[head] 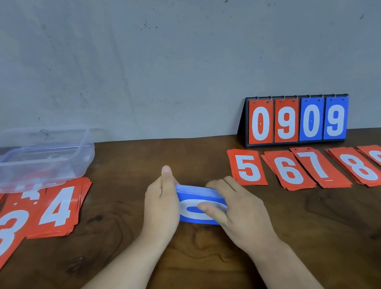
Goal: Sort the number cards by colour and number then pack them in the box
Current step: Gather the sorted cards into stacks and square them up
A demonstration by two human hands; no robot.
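Both hands are holding the blue stack [192, 202] at the middle of the table [193, 269], its long axis running left to right and a 0 showing on the near face. The left hand [162, 203] is gripping the left end, fingers wrapped round it and thumb pointing far. The right hand [241, 213] is gripping the right end, thumb lying across the 0 and fingers curling over the far edge. So the stack is sitting squarely between the two palms, neither hand nearer than the other. The box [40, 150] is resting at the far left, its near edge overlapping the red piles [59, 207] of 2, 3 and 4; piles 5 to 9 are lying at the far right before the scoreboard [295, 121]. The blue cards probably need sorting by number next, and the left hand is closer to the box.
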